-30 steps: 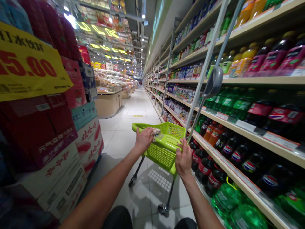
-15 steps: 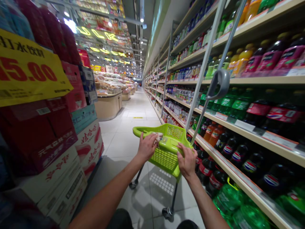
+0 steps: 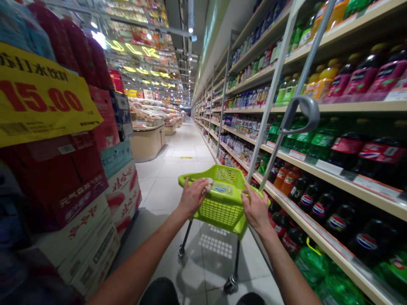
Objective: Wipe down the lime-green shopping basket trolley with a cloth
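Note:
A small lime-green shopping cart [image 3: 219, 212] stands in front of me on thin grey legs with casters. Closed around a crumpled whitish cloth or tissue [image 3: 209, 184], my left hand [image 3: 193, 197] presses it on the left part of the cart's handle. Beside the cloth, a printed label [image 3: 222, 187] shows on the handle's middle. My right hand [image 3: 255, 209] grips the cart's right end, its fingers bent over the edge. A grey pole with a loop-shaped handle [image 3: 300, 114] rises from the cart's right side.
Shelves of soda bottles [image 3: 340, 220] run close along the right. Stacked drink cartons [image 3: 79, 237] with a yellow price sign [image 3: 44, 97] line the left. Tiled floor [image 3: 165, 186] stretches ahead, past a rounded display counter [image 3: 146, 142].
My left hand and the cloth have slid left along the handle, uncovering the label. My right hand sits slightly farther right. The cart's casters have turned.

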### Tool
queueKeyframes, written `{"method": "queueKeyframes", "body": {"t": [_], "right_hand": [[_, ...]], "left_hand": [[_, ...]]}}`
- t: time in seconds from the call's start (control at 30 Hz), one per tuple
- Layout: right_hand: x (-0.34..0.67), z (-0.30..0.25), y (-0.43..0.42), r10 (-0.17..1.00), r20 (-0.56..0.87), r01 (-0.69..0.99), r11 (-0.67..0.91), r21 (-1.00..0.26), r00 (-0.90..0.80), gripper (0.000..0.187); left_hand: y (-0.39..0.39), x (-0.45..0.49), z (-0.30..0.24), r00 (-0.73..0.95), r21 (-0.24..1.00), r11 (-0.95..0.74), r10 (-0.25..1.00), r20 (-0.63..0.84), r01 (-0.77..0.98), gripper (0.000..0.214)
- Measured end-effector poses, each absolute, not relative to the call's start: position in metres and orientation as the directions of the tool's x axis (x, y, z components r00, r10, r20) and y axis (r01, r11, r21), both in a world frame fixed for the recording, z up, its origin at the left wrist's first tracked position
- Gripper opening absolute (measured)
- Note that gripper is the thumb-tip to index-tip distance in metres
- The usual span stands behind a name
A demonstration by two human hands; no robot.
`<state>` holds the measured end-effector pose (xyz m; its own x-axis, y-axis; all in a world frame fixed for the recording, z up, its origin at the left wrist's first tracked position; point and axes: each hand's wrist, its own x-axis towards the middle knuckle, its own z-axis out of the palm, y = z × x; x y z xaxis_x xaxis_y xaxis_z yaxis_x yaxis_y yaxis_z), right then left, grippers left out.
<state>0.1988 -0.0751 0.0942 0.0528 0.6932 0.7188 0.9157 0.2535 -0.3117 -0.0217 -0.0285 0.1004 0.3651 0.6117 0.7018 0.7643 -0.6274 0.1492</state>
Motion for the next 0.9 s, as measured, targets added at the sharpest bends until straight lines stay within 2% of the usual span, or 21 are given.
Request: {"method": "queueKeyframes", "body": {"t": [0.13, 0.2, 0.3, 0.37, 0.57, 0.63, 0.77, 0.8, 0.9], "right_hand": [[0.165, 0.092, -0.07, 0.729, 0.683, 0.955, 0.233, -0.186, -0.045, 0.037], [0.16, 0.084, -0.067, 0.689, 0.721, 0.96, 0.243, -0.14, -0.069, 0.037], [0.164, 0.073, -0.063, 0.633, 0.765, 0.945, 0.308, -0.111, -0.117, 0.038], [0.169, 0.068, -0.06, 0.615, 0.777, 0.938, 0.332, -0.103, -0.132, 0.039], [0.168, 0.066, -0.059, 0.587, 0.786, 0.933, 0.358, -0.037, -0.195, 0.042], [0.165, 0.068, -0.063, 0.591, 0.782, 0.933, 0.357, -0.034, -0.198, 0.042], [0.16, 0.071, -0.071, 0.574, 0.787, 0.931, 0.365, 0.004, -0.228, 0.042], [0.16, 0.07, -0.071, 0.562, 0.793, 0.93, 0.366, 0.019, -0.237, 0.042], [0.162, 0.068, -0.068, 0.522, 0.809, 0.924, 0.377, 0.063, -0.269, 0.042]], "left_hand": [[-0.033, -0.001, 0.097, 0.422, 0.115, -0.684, 0.564, 0.709, 0.721, 0.033], [-0.025, -0.014, 0.095, 0.356, 0.141, -0.621, 0.604, 0.713, 0.771, 0.034], [-0.012, -0.044, 0.095, 0.169, 0.227, -0.447, 0.685, 0.708, 0.865, 0.031], [-0.009, -0.049, 0.096, 0.129, 0.25, -0.41, 0.703, 0.7, 0.877, 0.029], [-0.019, -0.014, 0.099, 0.394, 0.127, -0.657, 0.583, 0.711, 0.743, 0.031], [-0.014, -0.018, 0.102, 0.348, 0.159, -0.617, 0.616, 0.707, 0.771, 0.029], [-0.001, -0.046, 0.111, 0.142, 0.31, -0.41, 0.768, 0.624, 0.858, 0.023], [0.001, -0.05, 0.113, 0.161, 0.312, -0.413, 0.786, 0.597, 0.856, 0.023], [0.003, -0.053, 0.118, 0.354, 0.227, -0.533, 0.769, 0.532, 0.815, 0.022]]}}
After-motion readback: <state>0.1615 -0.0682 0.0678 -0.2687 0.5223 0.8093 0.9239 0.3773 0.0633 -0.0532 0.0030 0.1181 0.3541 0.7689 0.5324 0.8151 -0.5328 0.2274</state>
